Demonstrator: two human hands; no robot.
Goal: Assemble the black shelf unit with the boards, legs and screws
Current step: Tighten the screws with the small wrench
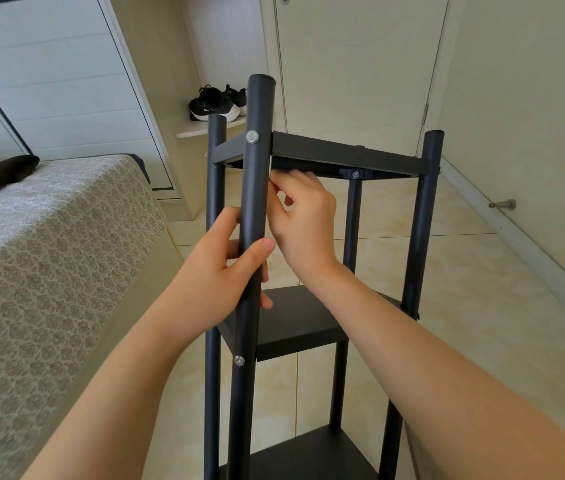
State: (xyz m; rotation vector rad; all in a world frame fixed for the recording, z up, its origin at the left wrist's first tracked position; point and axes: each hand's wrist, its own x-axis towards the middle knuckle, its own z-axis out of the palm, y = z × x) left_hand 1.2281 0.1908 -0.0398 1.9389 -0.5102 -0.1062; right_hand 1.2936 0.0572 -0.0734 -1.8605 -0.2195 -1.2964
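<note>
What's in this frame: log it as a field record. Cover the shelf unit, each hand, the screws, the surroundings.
shelf unit: black, standing upright on tiled floor
left hand: grips the near leg below the top board
right hand: fingers curled at the top board's underside, beside the near leg; held item unclear
screws: two in near leg, one at top board, one at middle board
surroundings: bed at left, black shoes on ledge behind

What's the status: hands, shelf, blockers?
Left hand grips front leg. Right hand under top board, grasp unclear. Shelf unit upright, nothing in the way.
</note>
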